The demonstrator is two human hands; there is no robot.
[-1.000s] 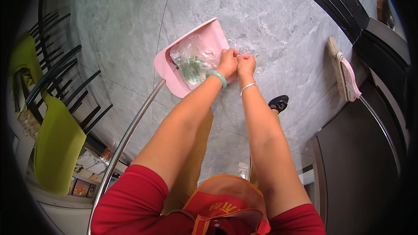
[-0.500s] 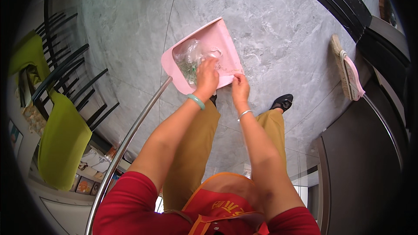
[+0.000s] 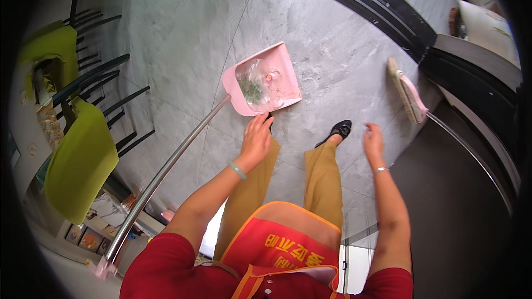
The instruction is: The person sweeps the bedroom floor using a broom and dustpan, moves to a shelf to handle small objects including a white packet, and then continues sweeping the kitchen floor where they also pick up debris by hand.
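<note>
A pink dustpan (image 3: 291, 75) lies on the floor in front of me, with crumpled clear plastic (image 3: 257, 72), green scraps (image 3: 252, 93) and a small orange-red bit (image 3: 269, 78) in it. Its long metal handle (image 3: 166, 169) slants back to my lower left. My left hand (image 3: 256, 137) hovers by the pan's near edge, fingers stretched out and holding nothing. Out to the right, my right hand (image 3: 374, 141) hangs over the floor, empty, its fingers loosely bent. Farther right stands a broom (image 3: 409, 91) with a pink head and pale bristles, apart from that hand.
Lime-green chairs (image 3: 80, 160) with dark legs are on the left. A black door track (image 3: 360, 0) crosses the far right. A dark panel (image 3: 460, 199) stands at the right, by the broom's metal handle. My black shoe (image 3: 339, 131) is on the grey tiles.
Both hands have come out of the dustpan area: the left drew back toward me, the right swung off to the right. The orange-red bit in the pan now shows.
</note>
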